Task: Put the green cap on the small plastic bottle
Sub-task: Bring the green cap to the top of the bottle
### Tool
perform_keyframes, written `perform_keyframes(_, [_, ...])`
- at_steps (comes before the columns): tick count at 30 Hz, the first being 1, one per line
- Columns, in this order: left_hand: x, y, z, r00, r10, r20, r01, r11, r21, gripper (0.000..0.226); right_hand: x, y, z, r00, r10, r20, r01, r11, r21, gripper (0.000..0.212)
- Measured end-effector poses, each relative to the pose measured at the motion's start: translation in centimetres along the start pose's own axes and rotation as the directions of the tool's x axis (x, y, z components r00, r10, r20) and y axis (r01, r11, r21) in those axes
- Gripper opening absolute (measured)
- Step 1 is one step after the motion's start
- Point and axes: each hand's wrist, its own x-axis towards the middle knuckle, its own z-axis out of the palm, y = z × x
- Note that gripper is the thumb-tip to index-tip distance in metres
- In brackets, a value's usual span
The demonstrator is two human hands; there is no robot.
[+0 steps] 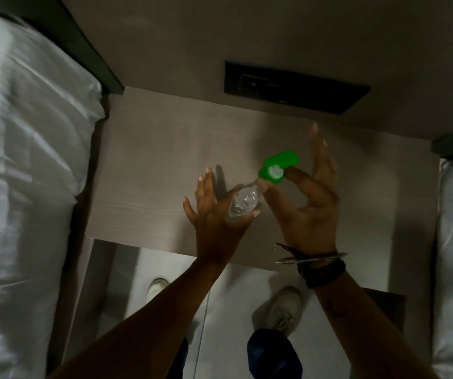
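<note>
Your left hand (217,214) grip pinches the small plastic bottle (243,205), right hand (307,203) grip pinches the green cap (275,166) at its 1 o'clock, not seated yet

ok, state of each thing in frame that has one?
bottle: uncapped, held in left hand over the nightstand
cap: off the bottle, flip lid open, pinched in right hand
wall panel: too dark to tell

Flipped-open green cap (274,168) beside clear bottle (243,204)
</note>
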Motion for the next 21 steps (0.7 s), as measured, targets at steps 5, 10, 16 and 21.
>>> perform_keyframes(5, [0.1,0.5,-0.8,1.000,0.011,-0.029,-0.013,0.997,-0.072,0.059,-1.0,-0.1,-0.6,0.996,-0.055,-0.068,0.054,0.998,-0.016,0.029])
perform_keyframes(10, [0.0,0.8,-1.3,0.999,0.005,-0.039,-0.009,0.995,-0.103,0.060,-1.0,-0.3,-0.4,0.995,-0.047,-0.091,0.046,0.999,-0.012,0.030])
perform_keyframes(16, [0.0,0.9,-1.2,0.999,-0.015,-0.037,0.009,0.985,-0.175,0.056,-0.7,-0.1,-0.4,0.992,-0.091,-0.091,0.086,0.995,-0.058,0.031])
perform_keyframes(21, [-0.1,0.7,-0.9,0.999,-0.014,-0.029,0.010,0.991,-0.137,0.054,-1.3,1.5,1.0,0.999,-0.048,0.009,0.048,0.996,-0.081,0.034])
